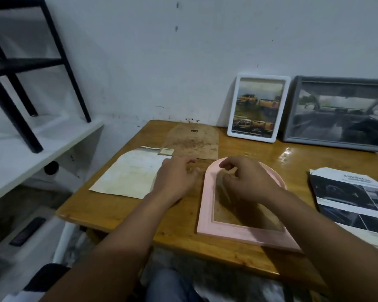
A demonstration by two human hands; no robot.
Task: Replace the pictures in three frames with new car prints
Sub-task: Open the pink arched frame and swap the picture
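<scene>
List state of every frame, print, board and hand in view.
Pink frame: flat on table, empty, backing out.
Backing board: flat on table, apart from frame.
Old sheet: lying flat, removed.
White frame: upright against wall, truck print in.
Grey frame: leaning on wall, car print in.
Brochure: flat on table.
Left hand: relaxed, empty.
Right hand: curled over pink frame.

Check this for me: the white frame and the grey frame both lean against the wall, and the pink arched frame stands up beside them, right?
Not quite. The head view shows the pink arched frame lying flat on the table; the white frame and grey frame do lean against the wall.
</scene>
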